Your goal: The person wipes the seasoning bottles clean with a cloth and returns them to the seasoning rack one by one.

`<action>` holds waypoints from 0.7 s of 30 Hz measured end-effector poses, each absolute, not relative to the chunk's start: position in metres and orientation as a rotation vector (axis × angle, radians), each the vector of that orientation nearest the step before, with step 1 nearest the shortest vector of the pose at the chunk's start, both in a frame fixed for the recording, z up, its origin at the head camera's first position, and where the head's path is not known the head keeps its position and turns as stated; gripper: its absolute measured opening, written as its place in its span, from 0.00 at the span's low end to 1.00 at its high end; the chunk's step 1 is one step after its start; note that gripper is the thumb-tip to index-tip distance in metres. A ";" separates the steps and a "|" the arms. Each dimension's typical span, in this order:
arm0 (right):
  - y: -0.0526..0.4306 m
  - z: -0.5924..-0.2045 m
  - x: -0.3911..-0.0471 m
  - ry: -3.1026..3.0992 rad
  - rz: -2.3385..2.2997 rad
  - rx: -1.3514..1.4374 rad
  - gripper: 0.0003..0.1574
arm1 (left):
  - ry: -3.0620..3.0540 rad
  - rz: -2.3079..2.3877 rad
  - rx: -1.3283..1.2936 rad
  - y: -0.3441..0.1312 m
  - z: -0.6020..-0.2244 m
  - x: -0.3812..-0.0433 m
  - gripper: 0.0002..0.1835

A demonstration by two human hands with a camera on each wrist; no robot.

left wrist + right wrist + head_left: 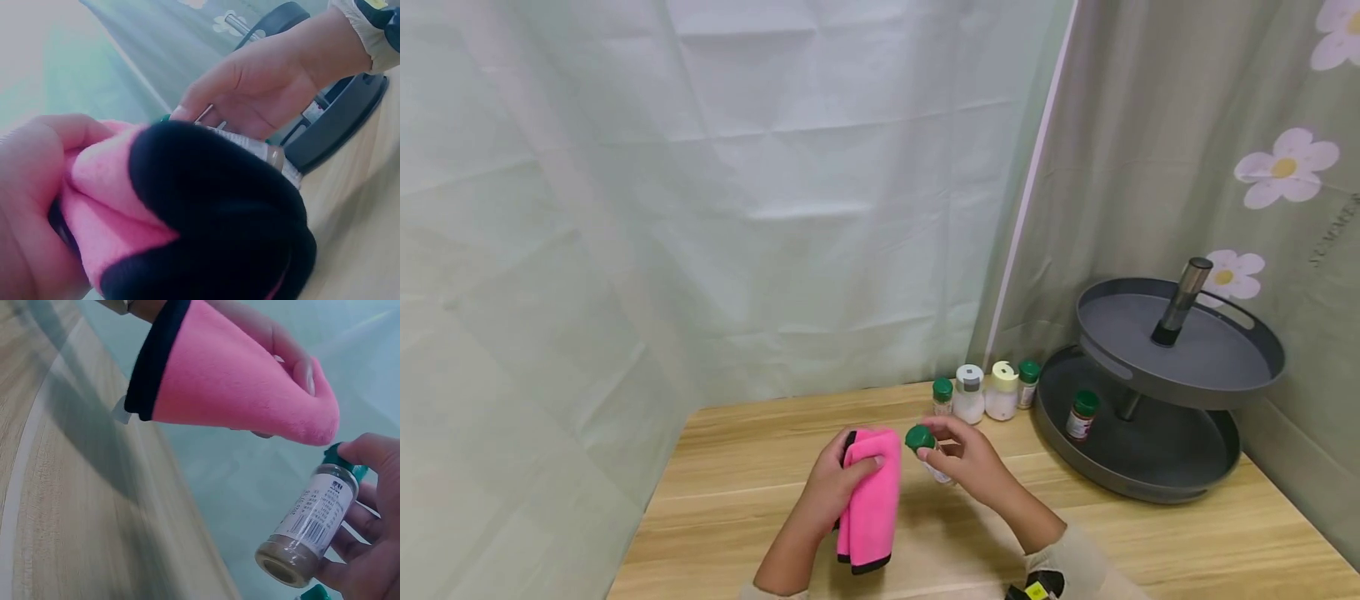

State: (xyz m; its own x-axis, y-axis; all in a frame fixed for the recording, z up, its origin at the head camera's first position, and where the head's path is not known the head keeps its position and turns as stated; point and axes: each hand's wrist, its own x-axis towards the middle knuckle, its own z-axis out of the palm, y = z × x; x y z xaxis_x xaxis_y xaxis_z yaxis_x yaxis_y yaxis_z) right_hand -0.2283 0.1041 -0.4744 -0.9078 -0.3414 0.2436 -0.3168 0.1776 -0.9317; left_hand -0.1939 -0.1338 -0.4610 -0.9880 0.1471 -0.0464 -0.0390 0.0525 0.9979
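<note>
My left hand (841, 475) grips a folded pink cloth (874, 500) with black edging, its thumb across the front and the lower end hanging down. Beside it, my right hand (973, 462) holds a spice jar (315, 515) with a green cap and a white printed label. The thumb presses at the cap while the fingers curl behind the glass, and the jar tilts, base toward the right in the head view. In the right wrist view a brownish content shows through its base. The cloth's top end is close to the green cap, and both are held above the table.
Behind the hands stand a green-capped jar (942, 396), a white-capped jar (969, 395), a yellow-capped jar (1002, 392) and another green-capped jar (1027, 383). At right, a two-tier dark grey tray (1232, 358) bears a red-brown spice jar (1082, 415) on its lower level. Curtains hang behind the wooden table (737, 467).
</note>
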 end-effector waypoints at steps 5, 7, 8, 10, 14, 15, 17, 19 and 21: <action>0.108 -0.476 -0.225 2.419 -1.812 -0.718 0.25 | 2.268 1.973 0.175 -0.131 -0.457 -0.190 0.22; 0.109 -0.477 -0.224 2.468 -1.768 -0.742 0.24 | 2.310 1.943 0.192 -0.130 -0.456 -0.189 0.21; 0.109 -0.477 -0.223 2.490 -1.750 -0.754 0.24 | 2.331 1.925 0.201 -0.130 -0.456 -0.189 0.21; 0.109 -0.476 -0.222 2.526 -1.724 -0.767 0.25 | 2.379 1.881 0.222 -0.131 -0.457 -0.189 0.21; 0.108 -0.477 -0.220 2.542 -1.731 -0.756 0.23 | 2.471 1.789 0.264 -0.131 -0.458 -0.190 0.21; 0.108 -0.477 -0.219 2.543 -1.734 -0.752 0.23 | 2.491 1.769 0.277 -0.130 -0.458 -0.191 0.21; 0.108 -0.478 -0.219 2.544 -1.735 -0.751 0.21 | 2.530 1.732 0.305 -0.130 -0.459 -0.191 0.21; 0.108 -0.480 -0.219 2.542 -1.729 -0.758 0.20 | 2.550 1.712 0.332 -0.130 -0.460 -0.190 0.20; 0.108 -0.481 -0.220 2.537 -1.728 -0.770 0.19 | 2.568 1.697 0.362 -0.129 -0.460 -0.190 0.20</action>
State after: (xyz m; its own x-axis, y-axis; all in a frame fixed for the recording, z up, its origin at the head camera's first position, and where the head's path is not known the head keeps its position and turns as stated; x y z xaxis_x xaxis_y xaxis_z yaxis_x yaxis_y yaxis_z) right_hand -0.2198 0.1079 -0.4813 -0.8813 -0.3776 0.2843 -0.4028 0.2853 -0.8697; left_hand -0.1898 -0.1290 -0.4604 -0.9718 0.2168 0.0926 0.1702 0.3731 0.9120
